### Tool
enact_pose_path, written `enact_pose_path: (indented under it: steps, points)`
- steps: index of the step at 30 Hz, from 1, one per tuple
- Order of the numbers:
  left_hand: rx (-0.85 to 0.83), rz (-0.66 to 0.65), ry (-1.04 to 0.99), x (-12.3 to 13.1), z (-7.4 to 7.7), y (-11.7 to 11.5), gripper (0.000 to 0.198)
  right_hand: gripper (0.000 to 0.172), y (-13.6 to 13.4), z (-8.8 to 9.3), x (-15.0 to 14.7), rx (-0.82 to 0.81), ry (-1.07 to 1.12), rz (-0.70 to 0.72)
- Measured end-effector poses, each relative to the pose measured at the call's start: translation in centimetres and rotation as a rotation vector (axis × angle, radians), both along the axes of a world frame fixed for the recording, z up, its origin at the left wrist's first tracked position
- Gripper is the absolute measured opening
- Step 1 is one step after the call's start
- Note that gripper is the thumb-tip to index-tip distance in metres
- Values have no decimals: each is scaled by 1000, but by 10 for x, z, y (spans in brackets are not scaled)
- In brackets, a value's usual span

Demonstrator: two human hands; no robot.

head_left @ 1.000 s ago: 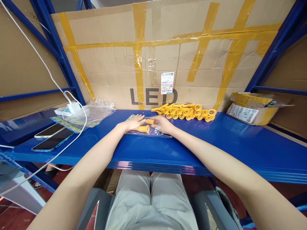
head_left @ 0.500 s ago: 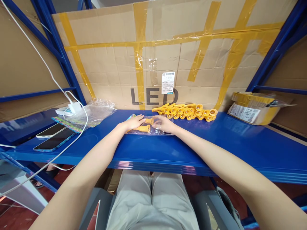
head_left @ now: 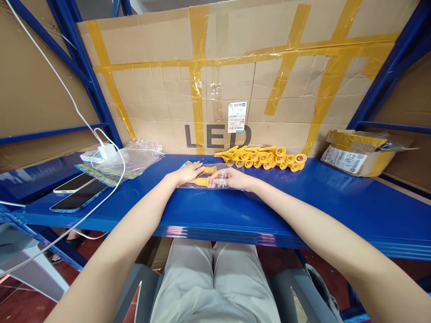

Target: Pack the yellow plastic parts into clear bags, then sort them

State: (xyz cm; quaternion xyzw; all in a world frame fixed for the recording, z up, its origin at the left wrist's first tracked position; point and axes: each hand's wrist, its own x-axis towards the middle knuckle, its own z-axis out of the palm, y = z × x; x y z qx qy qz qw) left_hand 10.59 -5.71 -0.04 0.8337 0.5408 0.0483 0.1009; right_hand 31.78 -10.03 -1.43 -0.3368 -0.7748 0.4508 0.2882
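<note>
A clear plastic bag (head_left: 230,184) with a colourful printed edge lies on the blue shelf. Inside it are two yellow trumpet-shaped pieces, a far one (head_left: 209,170) and a near one (head_left: 201,182), flared ends to the right. My left hand (head_left: 189,172) rests flat over the bag's left part, its fingers stretched across the plastic. At the near piece's flared end, my right hand (head_left: 232,178) has curled fingers with crinkled, shiny plastic of the bag bunched at them. Whether they also grip the piece is hidden.
Behind my right hand lies a stack of yellow trumpet-shaped pieces (head_left: 264,158). To the left are two phones (head_left: 79,195), a white charger with cable (head_left: 107,151) and more clear bags (head_left: 143,154). An opened carton (head_left: 357,154) stands right; taped cardboard (head_left: 158,98) backs the shelf.
My right hand has moved nearer to me, from the far piece's flared end to the near piece's, and the plastic now bunches at its fingers. My left hand stays flat on the bag.
</note>
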Motion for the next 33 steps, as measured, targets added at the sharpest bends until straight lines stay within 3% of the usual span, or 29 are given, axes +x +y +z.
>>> enact_pose_path:
  steps: [9,19,27,33]
  points:
    - [-24,25,20,4,8,-9,69,47,-1,3,1,-21,-8,49]
    - [-18,17,0,-2,0,1,74,42,-5,8,-1,-32,10,4]
    - [44,112,18,-29,-8,25,72,14,2,10,4,-12,94,-286]
    - [64,231,55,-56,-7,31,71,11,17,10,15,111,177,-534]
